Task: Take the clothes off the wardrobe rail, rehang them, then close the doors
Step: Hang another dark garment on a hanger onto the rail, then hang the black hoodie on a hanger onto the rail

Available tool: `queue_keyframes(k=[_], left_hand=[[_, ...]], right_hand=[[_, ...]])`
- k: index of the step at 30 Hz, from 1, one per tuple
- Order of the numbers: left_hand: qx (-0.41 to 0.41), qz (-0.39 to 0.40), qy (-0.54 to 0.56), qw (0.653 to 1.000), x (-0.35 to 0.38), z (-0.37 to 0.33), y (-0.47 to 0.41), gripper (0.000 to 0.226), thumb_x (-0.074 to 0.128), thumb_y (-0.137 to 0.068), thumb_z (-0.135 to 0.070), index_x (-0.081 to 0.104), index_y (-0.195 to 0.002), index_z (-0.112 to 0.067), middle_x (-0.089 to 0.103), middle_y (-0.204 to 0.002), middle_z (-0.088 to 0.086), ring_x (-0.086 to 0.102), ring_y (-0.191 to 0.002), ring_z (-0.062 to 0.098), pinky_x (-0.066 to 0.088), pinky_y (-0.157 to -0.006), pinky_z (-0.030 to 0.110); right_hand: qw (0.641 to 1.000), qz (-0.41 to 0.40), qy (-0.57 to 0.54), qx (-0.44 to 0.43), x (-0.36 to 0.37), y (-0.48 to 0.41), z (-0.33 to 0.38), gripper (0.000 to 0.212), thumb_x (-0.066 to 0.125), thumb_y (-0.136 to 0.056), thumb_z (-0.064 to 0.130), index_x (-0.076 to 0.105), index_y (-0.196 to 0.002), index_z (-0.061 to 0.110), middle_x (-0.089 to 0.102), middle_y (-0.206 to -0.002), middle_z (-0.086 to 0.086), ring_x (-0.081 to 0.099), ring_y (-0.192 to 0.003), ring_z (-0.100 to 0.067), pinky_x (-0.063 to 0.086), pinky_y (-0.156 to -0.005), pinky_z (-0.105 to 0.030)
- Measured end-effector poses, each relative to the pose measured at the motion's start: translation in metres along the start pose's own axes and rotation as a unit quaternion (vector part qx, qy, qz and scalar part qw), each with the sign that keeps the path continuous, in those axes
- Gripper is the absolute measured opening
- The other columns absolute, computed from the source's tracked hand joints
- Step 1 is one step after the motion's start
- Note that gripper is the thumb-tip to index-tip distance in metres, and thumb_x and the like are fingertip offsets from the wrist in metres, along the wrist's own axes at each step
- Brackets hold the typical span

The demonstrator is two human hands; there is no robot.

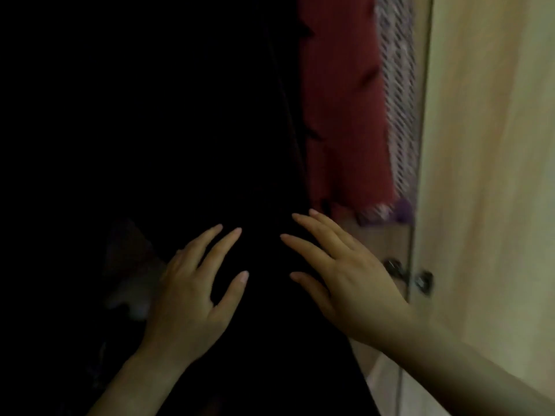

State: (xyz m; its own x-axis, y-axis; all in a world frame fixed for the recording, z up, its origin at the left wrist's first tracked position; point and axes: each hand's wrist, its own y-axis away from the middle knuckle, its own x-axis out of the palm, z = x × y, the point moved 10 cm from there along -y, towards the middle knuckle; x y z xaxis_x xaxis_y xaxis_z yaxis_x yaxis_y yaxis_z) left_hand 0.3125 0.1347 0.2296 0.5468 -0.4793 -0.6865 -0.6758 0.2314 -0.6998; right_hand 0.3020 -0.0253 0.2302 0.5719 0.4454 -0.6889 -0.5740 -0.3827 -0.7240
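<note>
The dark garment [210,145] melts into blackness at left; the patterned cloth [399,115] and hinge [423,280] are blurred.

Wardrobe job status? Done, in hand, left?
Done: a dark red fabric garment and a purple-and-white patterned garment hang at the right; whether they were rehung cannot be told. In hand: left hand and right hand lie open, fingers spread, against a black hanging garment. Left: the pale wooden door stands open, so closing remains.
</note>
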Motion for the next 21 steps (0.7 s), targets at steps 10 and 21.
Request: queue_keyframes(k=[10, 21], left_hand=[[-0.022, 0.166, 0.114, 0.979, 0.146, -0.156, 0.134, 0.057, 0.036, -0.088, -0.052, 0.047, -0.136, -0.022, 0.042, -0.143, 0.005, 0.038, -0.129, 0.024, 0.035, -0.105, 0.048], [0.191, 0.438, 0.259, 0.839, 0.304, -0.567, 0.303, 0.064, 0.032, -0.082, -0.057, 0.050, -0.133, -0.023, 0.052, -0.135, 0.007, 0.047, -0.124, 0.027, 0.038, -0.102, 0.050]], right_hand=[[0.948, 0.145, -0.034, 0.282, -0.011, 0.298, -0.083, 0.054, 0.035, -0.093, 0.049, 0.048, -0.134, 0.016, 0.046, -0.140, -0.008, 0.043, -0.127, -0.029, 0.041, -0.102, -0.038], [0.791, 0.109, 0.090, 0.595, -0.263, 0.667, -0.144, 0.055, 0.034, -0.092, 0.051, 0.055, -0.126, 0.013, 0.052, -0.133, -0.010, 0.047, -0.124, -0.030, 0.041, -0.102, -0.040]])
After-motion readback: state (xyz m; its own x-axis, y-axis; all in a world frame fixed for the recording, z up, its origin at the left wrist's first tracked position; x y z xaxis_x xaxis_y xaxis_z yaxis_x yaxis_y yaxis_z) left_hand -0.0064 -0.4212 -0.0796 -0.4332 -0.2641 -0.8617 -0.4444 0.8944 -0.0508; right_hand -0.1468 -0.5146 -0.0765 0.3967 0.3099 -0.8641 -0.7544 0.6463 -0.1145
